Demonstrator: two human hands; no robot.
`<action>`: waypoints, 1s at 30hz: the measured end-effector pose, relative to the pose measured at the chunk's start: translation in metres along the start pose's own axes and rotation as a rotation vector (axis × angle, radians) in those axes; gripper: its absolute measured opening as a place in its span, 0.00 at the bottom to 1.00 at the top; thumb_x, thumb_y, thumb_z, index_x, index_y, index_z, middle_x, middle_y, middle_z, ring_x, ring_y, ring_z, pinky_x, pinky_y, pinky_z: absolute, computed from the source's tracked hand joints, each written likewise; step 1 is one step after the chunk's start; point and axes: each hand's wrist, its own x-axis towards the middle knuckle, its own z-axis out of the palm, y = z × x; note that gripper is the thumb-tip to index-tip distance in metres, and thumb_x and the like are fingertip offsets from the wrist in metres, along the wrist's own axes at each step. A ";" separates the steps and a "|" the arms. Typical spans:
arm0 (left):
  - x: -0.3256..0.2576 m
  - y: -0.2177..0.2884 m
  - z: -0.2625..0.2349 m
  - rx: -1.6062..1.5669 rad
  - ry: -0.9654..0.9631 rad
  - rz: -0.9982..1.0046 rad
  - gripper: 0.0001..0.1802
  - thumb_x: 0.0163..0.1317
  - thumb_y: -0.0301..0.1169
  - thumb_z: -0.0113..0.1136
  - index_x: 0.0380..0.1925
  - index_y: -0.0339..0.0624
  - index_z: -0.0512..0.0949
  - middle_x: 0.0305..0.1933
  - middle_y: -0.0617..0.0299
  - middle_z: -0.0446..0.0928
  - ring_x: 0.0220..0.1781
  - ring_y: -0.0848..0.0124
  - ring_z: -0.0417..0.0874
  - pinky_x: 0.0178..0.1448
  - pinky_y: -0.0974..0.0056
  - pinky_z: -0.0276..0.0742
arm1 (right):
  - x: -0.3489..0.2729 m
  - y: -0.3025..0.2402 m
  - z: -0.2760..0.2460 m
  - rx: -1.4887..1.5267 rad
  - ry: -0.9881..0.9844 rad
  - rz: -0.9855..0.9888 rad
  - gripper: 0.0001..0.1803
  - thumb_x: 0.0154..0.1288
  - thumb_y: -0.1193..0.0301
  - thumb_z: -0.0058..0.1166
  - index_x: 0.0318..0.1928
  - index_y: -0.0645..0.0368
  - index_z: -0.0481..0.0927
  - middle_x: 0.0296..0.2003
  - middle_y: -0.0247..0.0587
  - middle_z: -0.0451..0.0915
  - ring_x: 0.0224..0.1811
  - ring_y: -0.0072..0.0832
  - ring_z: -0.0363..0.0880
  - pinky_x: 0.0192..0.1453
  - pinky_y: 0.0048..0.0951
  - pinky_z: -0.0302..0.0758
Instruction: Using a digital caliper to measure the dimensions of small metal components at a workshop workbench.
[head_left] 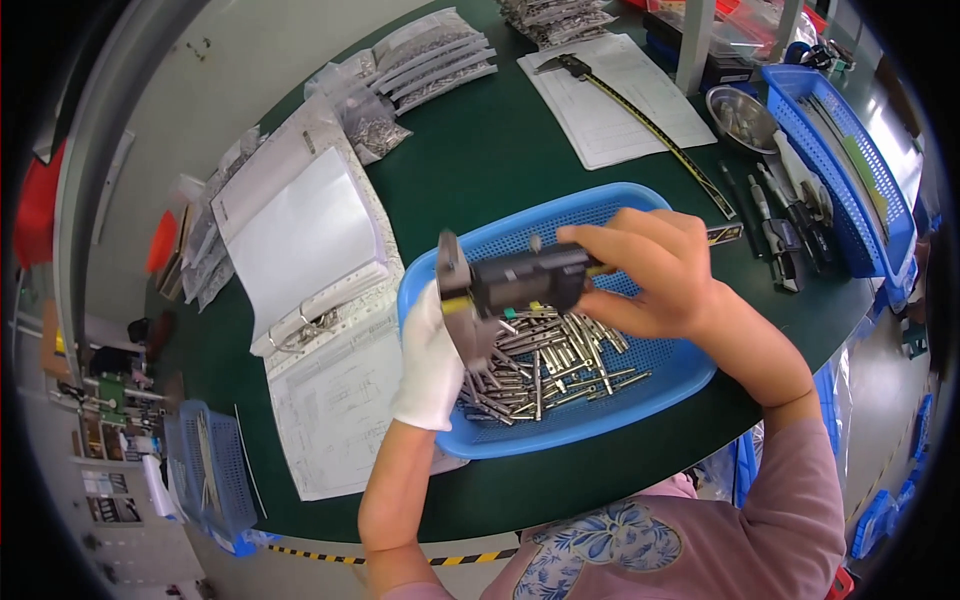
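A digital caliper (530,277) is gripped in my bare right hand (655,270), thumb and fingers closed round its slider above the blue basket (580,440). Its beam sticks out past the hand to the right. My left hand (428,365), in a white glove, is raised at the basket's left side, right against the caliper's jaws. Those fingers look closed, but the jaws cover the tips and whatever they may hold. Many slim metal pins (540,375) lie heaped in the basket, with a small green piece (510,313) among them.
Left of the basket lie an open ring binder (300,240) and drawing sheets (340,410). Bagged parts (430,55) are stacked behind. Another caliper (650,125) rests on papers; a metal bowl (742,118), pen-like tools (775,220) and a blue basket (840,165) stand right.
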 end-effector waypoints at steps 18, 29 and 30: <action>-0.007 -0.006 -0.004 -0.785 0.103 0.232 0.07 0.61 0.33 0.49 0.35 0.43 0.69 0.28 0.65 0.72 0.36 0.72 0.76 0.41 0.70 0.71 | 0.000 -0.003 -0.006 -0.074 -0.297 -0.165 0.21 0.41 0.55 0.62 0.31 0.57 0.76 0.14 0.30 0.64 0.10 0.26 0.64 0.13 0.26 0.57; -0.009 -0.001 -0.005 -0.897 0.055 0.115 0.01 0.59 0.29 0.52 0.31 0.46 0.71 0.28 0.67 0.71 0.32 0.74 0.72 0.42 0.68 0.67 | -0.001 -0.001 -0.005 0.019 -0.310 -0.201 0.21 0.42 0.55 0.61 0.31 0.59 0.76 0.14 0.30 0.64 0.10 0.25 0.63 0.12 0.26 0.56; -0.009 -0.001 -0.006 -0.905 0.018 0.102 0.03 0.60 0.32 0.51 0.30 0.46 0.71 0.28 0.67 0.71 0.32 0.74 0.72 0.43 0.67 0.67 | -0.001 -0.001 -0.004 0.026 -0.298 -0.202 0.21 0.41 0.55 0.61 0.31 0.59 0.76 0.14 0.30 0.64 0.10 0.25 0.63 0.12 0.26 0.56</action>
